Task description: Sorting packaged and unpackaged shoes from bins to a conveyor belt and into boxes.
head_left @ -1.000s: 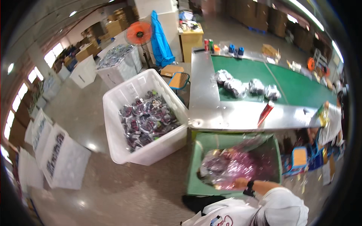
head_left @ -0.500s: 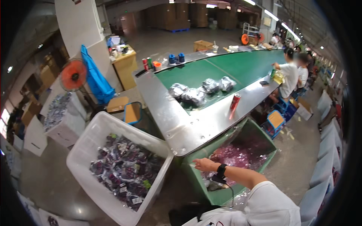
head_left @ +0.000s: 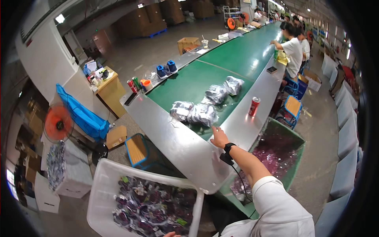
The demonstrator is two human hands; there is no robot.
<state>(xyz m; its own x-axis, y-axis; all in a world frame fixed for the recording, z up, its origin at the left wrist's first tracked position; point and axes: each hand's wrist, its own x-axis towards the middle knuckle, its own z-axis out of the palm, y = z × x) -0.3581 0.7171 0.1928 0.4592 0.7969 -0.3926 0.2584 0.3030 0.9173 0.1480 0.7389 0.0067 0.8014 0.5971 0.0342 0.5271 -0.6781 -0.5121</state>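
My right hand (head_left: 219, 137) reaches over the metal edge (head_left: 162, 138) of the long table, its fingers apart and holding nothing I can see. Just beyond its fingertips lies a plastic-wrapped silvery bundle (head_left: 203, 115). Beside that one is another wrapped bundle (head_left: 181, 111), and farther along the green belt (head_left: 177, 90) are two more, one (head_left: 216, 94) behind the other (head_left: 234, 85). Only a bit of my left hand (head_left: 171, 234) shows at the lower edge, by the white bin (head_left: 94, 203); its fingers are mostly cut off. Bagged dark purple items (head_left: 154, 209) fill that bin.
A green bin (head_left: 295, 168) with pinkish clear plastic stands under the table's right side. A red can (head_left: 254, 106) is on the metal edge, and blue shoes (head_left: 166, 70) sit across the belt. A stool (head_left: 137, 151) and fan (head_left: 59, 123) are left; co-workers (head_left: 293, 53) sit right.
My right hand has moved from above the green bin, up and forward over the table edge near the bundles. The view has turned, and a bit of my left hand has come in below.
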